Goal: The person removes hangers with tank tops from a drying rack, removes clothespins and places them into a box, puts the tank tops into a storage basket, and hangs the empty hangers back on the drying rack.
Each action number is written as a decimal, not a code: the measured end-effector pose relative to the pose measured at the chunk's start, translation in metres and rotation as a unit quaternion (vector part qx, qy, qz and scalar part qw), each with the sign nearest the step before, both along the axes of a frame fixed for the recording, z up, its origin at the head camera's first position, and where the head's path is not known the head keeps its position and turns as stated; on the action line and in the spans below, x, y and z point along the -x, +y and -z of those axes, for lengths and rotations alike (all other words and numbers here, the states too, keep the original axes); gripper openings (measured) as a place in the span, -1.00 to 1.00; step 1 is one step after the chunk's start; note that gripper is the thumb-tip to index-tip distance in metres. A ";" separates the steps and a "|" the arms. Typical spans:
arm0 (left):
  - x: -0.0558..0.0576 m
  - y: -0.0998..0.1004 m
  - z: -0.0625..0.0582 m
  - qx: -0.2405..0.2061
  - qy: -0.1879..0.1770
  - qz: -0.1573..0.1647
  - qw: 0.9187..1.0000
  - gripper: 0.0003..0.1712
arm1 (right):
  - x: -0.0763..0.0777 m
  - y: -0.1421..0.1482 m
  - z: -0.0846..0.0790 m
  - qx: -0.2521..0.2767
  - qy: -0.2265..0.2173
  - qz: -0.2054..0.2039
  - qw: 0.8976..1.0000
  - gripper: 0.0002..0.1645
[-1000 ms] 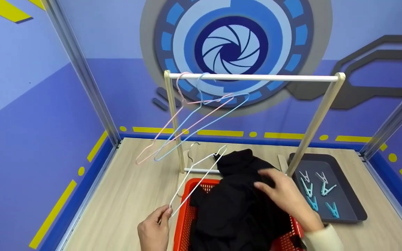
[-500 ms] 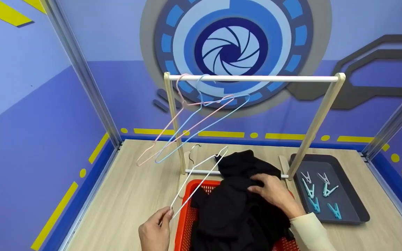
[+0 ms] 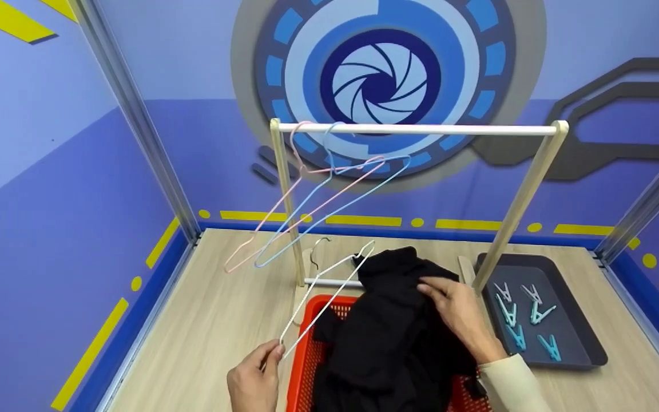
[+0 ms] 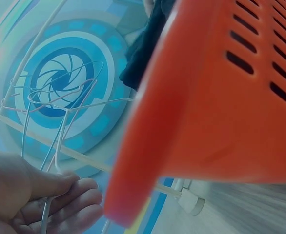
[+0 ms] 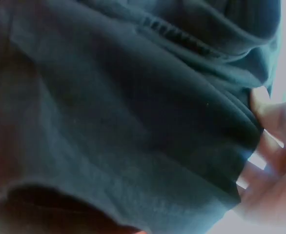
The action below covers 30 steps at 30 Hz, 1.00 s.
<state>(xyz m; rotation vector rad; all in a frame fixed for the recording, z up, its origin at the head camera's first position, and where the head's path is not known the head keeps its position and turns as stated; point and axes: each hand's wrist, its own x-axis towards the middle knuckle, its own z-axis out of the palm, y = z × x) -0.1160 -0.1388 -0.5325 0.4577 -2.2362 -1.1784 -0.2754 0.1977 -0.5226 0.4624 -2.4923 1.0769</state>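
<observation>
My left hand [image 3: 254,375] pinches the lower corner of a white wire hanger [image 3: 335,290], whose hook points up and away beside the basket. In the left wrist view the thumb and fingers [image 4: 79,207] close on the hanger's wire. A black garment [image 3: 378,343] lies bunched in the red basket [image 3: 302,366] and spills over its far rim. At the garment's right side my right hand [image 3: 458,312] grips a fold of it. The right wrist view shows the dark cloth [image 5: 133,122] with a stitched seam, fingers at its edge.
Behind the basket stands a rack with a white top rail [image 3: 421,130]. A pink hanger [image 3: 277,201] and a blue hanger [image 3: 358,191] hang at its left end. On the right, a dark grey tray [image 3: 578,320] holds several clothespins [image 3: 548,346].
My right hand has come down onto the garment and now grips it, lifting a fold slightly. The left hand and white hanger have hardly moved.
</observation>
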 end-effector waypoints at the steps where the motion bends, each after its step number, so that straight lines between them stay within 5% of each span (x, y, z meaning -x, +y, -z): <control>1: 0.000 0.000 0.000 0.000 0.001 0.000 1.000 -0.89 | -0.002 0.000 -0.004 0.004 0.015 0.002 1.000 -0.81; 9: 0.001 0.001 0.000 0.009 0.004 -0.001 1.000 -0.88 | -0.027 0.001 -0.039 0.036 0.131 -0.031 0.990 -0.71; 18: 0.001 0.001 0.000 0.000 -0.008 -0.002 1.000 -0.88 | -0.071 -0.001 -0.060 0.019 0.167 -0.100 0.981 -0.55; 23: 0.001 0.000 0.000 0.008 -0.004 -0.005 1.000 -0.88 | -0.085 -0.010 -0.050 -0.016 0.124 -0.175 0.977 -0.64; 30: 0.001 0.000 0.001 0.007 -0.004 0.000 1.000 -0.88 | -0.086 -0.025 -0.013 -0.126 0.058 -0.230 0.963 -0.95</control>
